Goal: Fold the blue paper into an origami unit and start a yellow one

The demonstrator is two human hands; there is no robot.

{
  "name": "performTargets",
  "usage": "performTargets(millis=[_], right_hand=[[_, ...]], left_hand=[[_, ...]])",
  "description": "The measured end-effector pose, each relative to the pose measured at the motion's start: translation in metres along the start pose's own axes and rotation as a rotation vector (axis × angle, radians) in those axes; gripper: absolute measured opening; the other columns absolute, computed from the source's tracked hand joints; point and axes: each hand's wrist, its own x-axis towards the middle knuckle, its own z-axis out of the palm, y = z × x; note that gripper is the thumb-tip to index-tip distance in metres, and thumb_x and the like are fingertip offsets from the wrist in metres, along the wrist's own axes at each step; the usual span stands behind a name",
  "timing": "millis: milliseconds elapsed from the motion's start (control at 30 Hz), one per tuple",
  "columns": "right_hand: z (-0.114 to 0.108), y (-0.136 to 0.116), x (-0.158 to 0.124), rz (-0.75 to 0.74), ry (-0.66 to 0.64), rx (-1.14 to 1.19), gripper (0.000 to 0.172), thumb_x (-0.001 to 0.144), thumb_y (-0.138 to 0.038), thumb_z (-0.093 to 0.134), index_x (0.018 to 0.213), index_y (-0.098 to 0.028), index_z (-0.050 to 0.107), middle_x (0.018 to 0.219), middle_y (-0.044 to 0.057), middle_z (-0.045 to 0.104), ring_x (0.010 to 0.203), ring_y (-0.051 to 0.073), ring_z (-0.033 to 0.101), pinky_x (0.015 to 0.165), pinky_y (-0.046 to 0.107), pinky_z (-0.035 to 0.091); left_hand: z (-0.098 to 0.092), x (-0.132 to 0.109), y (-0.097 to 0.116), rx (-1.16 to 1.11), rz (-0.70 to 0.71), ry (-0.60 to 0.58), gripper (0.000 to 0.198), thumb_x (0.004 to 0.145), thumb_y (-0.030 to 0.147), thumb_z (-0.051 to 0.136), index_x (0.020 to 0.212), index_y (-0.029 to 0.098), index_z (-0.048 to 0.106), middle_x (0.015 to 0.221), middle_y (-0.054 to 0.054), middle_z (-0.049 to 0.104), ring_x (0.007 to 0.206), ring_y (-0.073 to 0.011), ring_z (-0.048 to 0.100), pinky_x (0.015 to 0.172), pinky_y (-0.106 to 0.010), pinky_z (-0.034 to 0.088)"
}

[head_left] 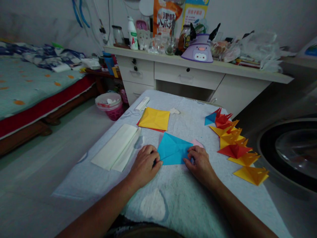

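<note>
A creased blue paper square (173,150) lies on the white cloth-covered table (173,191) in front of me. My left hand (145,164) pinches its near left corner with curled fingers. My right hand (200,162) pinches its near right edge, fingers closed on the paper. A small pink scrap (197,142) peeks out behind the blue sheet, just above my right hand.
A stack of yellow and red sheets (155,119) lies further back. Several folded orange, yellow, red and blue shapes (234,145) run down the right side. Folded white paper (117,147) lies left. A cluttered desk (198,66), a pink bin (110,105) and a bed (37,86) stand behind.
</note>
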Motion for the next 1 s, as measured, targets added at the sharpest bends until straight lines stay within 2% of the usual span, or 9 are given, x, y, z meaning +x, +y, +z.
performTargets(millis=[167, 300, 433, 533, 633, 733, 833, 1000], right_hand=[[0.001, 0.000, 0.000, 0.025, -0.013, -0.007, 0.011, 0.075, -0.023, 0.066, 0.074, -0.021, 0.055, 0.087, 0.007, 0.061, 0.086, 0.025, 0.055, 0.081, 0.043, 0.044], [0.000, -0.003, -0.003, 0.015, 0.049, -0.057, 0.021, 0.077, -0.022, 0.066, 0.097, -0.020, 0.059, 0.098, 0.009, 0.060, 0.091, 0.027, 0.053, 0.081, 0.046, 0.044], [-0.004, -0.014, -0.006, -0.211, 0.004, -0.170, 0.036, 0.085, -0.012, 0.056, 0.115, -0.030, 0.063, 0.115, 0.009, 0.058, 0.107, 0.029, 0.047, 0.094, 0.054, 0.035], [-0.007, -0.023, -0.008, -0.373, -0.114, -0.171, 0.046, 0.088, -0.009, 0.054, 0.125, -0.035, 0.060, 0.112, 0.009, 0.059, 0.103, 0.028, 0.047, 0.094, 0.054, 0.034], [-0.011, -0.032, -0.011, -0.411, -0.212, -0.123, 0.043, 0.088, -0.014, 0.057, 0.127, -0.031, 0.060, 0.106, 0.009, 0.061, 0.098, 0.026, 0.048, 0.093, 0.051, 0.036], [-0.016, -0.036, -0.012, -0.400, -0.280, -0.090, 0.037, 0.090, -0.028, 0.059, 0.127, -0.027, 0.060, 0.106, 0.009, 0.061, 0.098, 0.026, 0.047, 0.092, 0.049, 0.038], [-0.022, -0.037, -0.012, -0.396, -0.314, -0.107, 0.037, 0.091, -0.039, 0.057, 0.126, -0.025, 0.061, 0.108, 0.009, 0.062, 0.101, 0.028, 0.047, 0.093, 0.051, 0.038], [-0.032, -0.032, -0.015, -0.393, -0.341, -0.132, 0.043, 0.091, -0.044, 0.057, 0.126, -0.021, 0.061, 0.118, 0.010, 0.063, 0.106, 0.031, 0.047, 0.097, 0.055, 0.036]], left_hand=[[-0.001, 0.000, -0.001, -0.014, -0.007, -0.001, 0.004, 0.079, 0.016, 0.062, 0.082, 0.018, 0.062, 0.094, -0.004, 0.055, 0.096, -0.0227, 0.052, 0.087, -0.040, 0.041], [-0.003, 0.000, -0.003, -0.036, 0.059, -0.007, 0.028, 0.081, 0.012, 0.058, 0.103, 0.024, 0.069, 0.106, -0.006, 0.055, 0.105, -0.0238, 0.051, 0.093, -0.043, 0.041], [0.004, -0.003, -0.007, 0.032, 0.183, -0.007, 0.047, 0.083, 0.004, 0.052, 0.110, 0.037, 0.070, 0.123, -0.004, 0.052, 0.119, -0.0257, 0.043, 0.100, -0.047, 0.038], [0.010, -0.005, -0.009, 0.078, 0.230, 0.003, 0.051, 0.083, 0.002, 0.056, 0.111, 0.042, 0.069, 0.130, -0.002, 0.051, 0.122, -0.0258, 0.041, 0.103, -0.047, 0.037], [0.013, -0.006, -0.010, 0.097, 0.234, -0.003, 0.049, 0.082, 0.003, 0.060, 0.110, 0.042, 0.069, 0.130, 0.000, 0.052, 0.121, -0.0245, 0.041, 0.103, -0.044, 0.039], [0.011, -0.006, -0.011, 0.097, 0.240, -0.023, 0.044, 0.083, 0.006, 0.061, 0.108, 0.041, 0.071, 0.127, -0.001, 0.054, 0.120, -0.0241, 0.042, 0.102, -0.045, 0.040], [0.007, -0.005, -0.010, 0.070, 0.241, -0.029, 0.045, 0.082, 0.002, 0.057, 0.104, 0.039, 0.073, 0.122, -0.003, 0.057, 0.119, -0.0242, 0.044, 0.101, -0.045, 0.041], [0.000, -0.005, -0.010, 0.080, 0.258, -0.033, 0.046, 0.077, 0.000, 0.057, 0.104, 0.034, 0.074, 0.112, -0.004, 0.062, 0.109, -0.0240, 0.052, 0.095, -0.044, 0.044]])
